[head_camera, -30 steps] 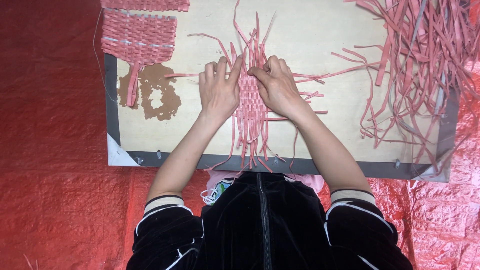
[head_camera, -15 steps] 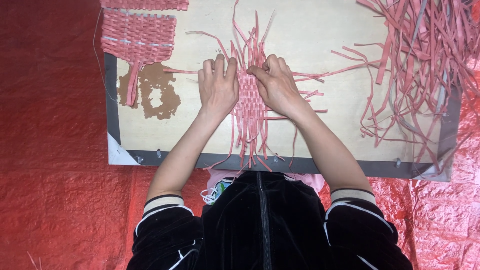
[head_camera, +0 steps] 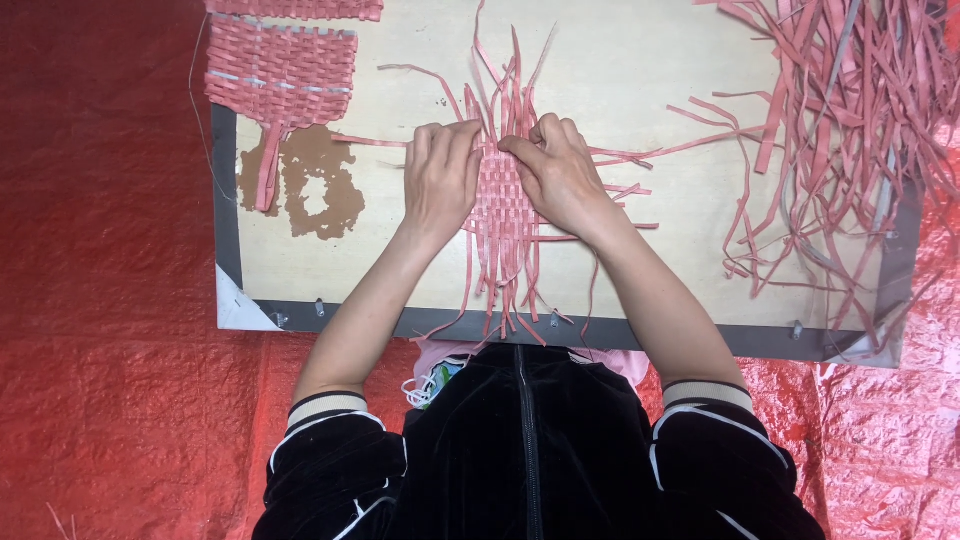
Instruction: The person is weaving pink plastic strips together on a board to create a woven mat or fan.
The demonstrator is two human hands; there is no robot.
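Observation:
A small mat of woven pink strips [head_camera: 497, 205] lies in the middle of a pale wooden board [head_camera: 620, 60], with loose strip ends fanning out above and below it. My left hand [head_camera: 440, 180] rests flat on the mat's left side, fingers pressing the weave. My right hand [head_camera: 556, 172] sits on the mat's right side, fingertips pinched on a pink strip at the top edge of the weave. A thin strip runs left from under my left hand.
A finished woven pink panel [head_camera: 282, 72] lies at the board's top left above a brown stain [head_camera: 315, 185]. A big tangle of loose pink strips [head_camera: 850, 130] covers the right side. Red sheeting [head_camera: 110, 300] surrounds the board.
Both hands stay on the woven mat with only slight finger shifts at its top edge.

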